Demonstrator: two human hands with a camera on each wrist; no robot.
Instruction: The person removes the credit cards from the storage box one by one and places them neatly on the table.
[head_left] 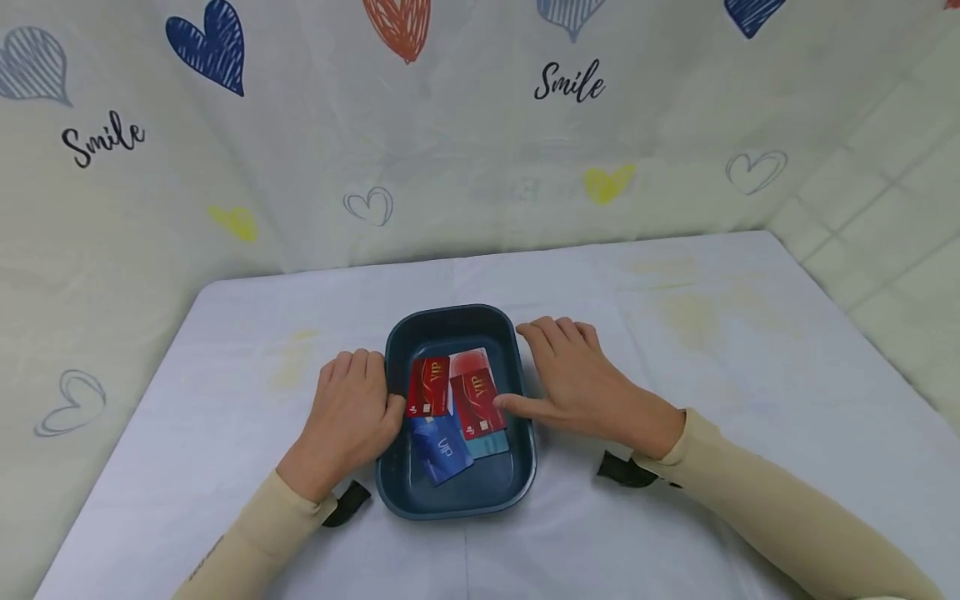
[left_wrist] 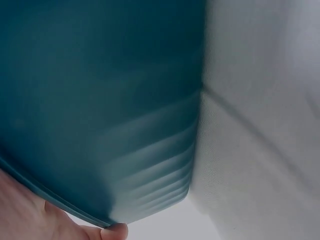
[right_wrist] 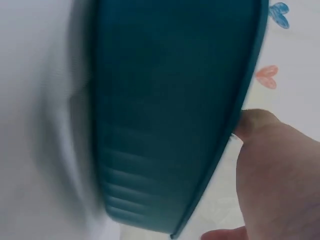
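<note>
A dark blue plastic tray [head_left: 457, 502] sits on the white table. Several cards lie overlapping in it: a red VIP card [head_left: 428, 387] on the left, another red VIP card [head_left: 478, 404] to its right, a blue VIP card [head_left: 442, 452] nearer me. Partly covered are a pale red card [head_left: 469, 361] and a light blue card [head_left: 489, 444]. My left hand [head_left: 351, 408] grips the tray's left rim, thumb over the edge. Over the right rim reaches the thumb of my right hand [head_left: 581, 379], its fingers extended by the far right corner. The right wrist view shows that thumb [right_wrist: 257, 122] at the rim.
The white tablecloth [head_left: 720, 367] spreads around the tray, with faint yellowish stains. Behind the table hangs a pale curtain [head_left: 480, 150] printed with hearts and "Smile". A black strap [head_left: 626, 471] shows below each wrist.
</note>
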